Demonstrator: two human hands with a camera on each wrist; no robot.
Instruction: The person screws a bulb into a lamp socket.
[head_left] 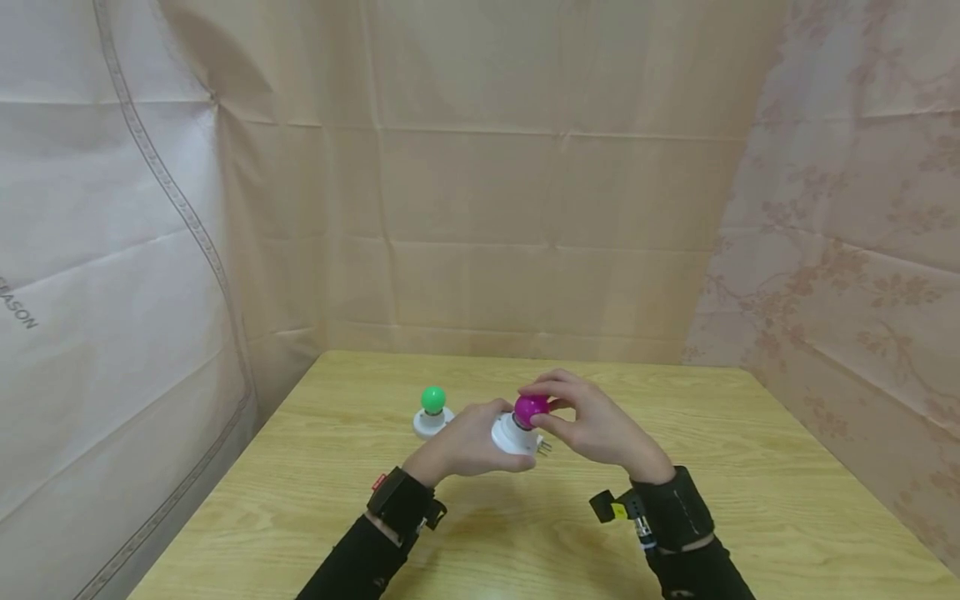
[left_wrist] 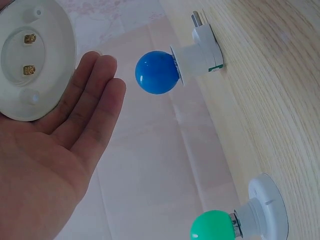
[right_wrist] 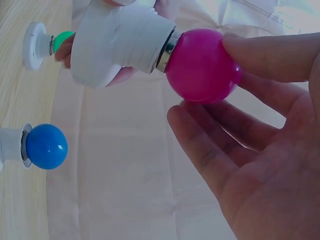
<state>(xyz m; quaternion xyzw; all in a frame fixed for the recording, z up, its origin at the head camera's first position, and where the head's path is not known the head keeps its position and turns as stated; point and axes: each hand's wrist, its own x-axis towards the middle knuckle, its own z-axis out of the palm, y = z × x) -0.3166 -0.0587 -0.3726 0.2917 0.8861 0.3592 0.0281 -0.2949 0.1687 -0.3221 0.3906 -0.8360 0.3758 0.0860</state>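
Observation:
My left hand (head_left: pixel 471 442) grips a round white lamp holder (head_left: pixel 507 437) above the table, its flat back with two brass contacts showing in the left wrist view. My right hand (head_left: pixel 603 427) pinches a magenta light bulb (right_wrist: pixel 202 65) between thumb and fingers. The bulb sits at the holder's mouth, tilted, with a strip of its metal base (right_wrist: pixel 170 51) showing. Behind my left hand stands a green bulb (head_left: pixel 432 400) in a white round holder (head_left: pixel 427 428). A blue bulb (left_wrist: pixel 157 72) in a white plug-in holder (left_wrist: pixel 196 57) is mostly hidden by my hands in the head view.
Everything stands on a light wood-grain table (head_left: pixel 750 500). A beige cloth (head_left: pixel 487 192) hangs behind it, with pale sheets at the left and right sides. The blue bulb's holder has metal plug prongs (head_left: pixel 545 447) that show just beside the lifted holder.

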